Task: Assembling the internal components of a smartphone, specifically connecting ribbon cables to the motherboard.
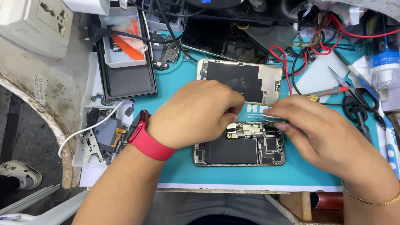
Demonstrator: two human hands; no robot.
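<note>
Head view, looking down on a cluttered repair counter (125, 177) covered by a teal work mat (183, 168). Opened phone (239, 149) lying flat on the mat near the front edge, back removed, dark battery on its left part, circuit board and small chips on its right. Left hand (196, 114) over the phone's upper left corner, fingers curled inward, fingertips pinched together near the board; whatever is pinched too small to make out. Red wrist band (146, 137) on that forearm. Right hand (316, 129) coming in from the right, fingers (278, 113) extended and close together just above the board's top edge, nearly meeting the left fingertips; cannot tell whether anything is gripped. Thin gold bracelet (368, 201) on the right wrist. Second phone shell (239, 80) with a dark panel lying just behind the hands, partly covered by the left knuckles. Further back, a dark screen panel (221, 41). Left of the mat, a black tray (127, 68) carrying a white box with orange parts (125, 43); below that, a shallow white tray of loose components (100, 137) crossed by a white cable (83, 131). Right side: red wires (287, 62), a red-tipped probe (329, 91), black-handled scissors (360, 102). White socket block (35, 25) at upper left, off the mat.
</note>
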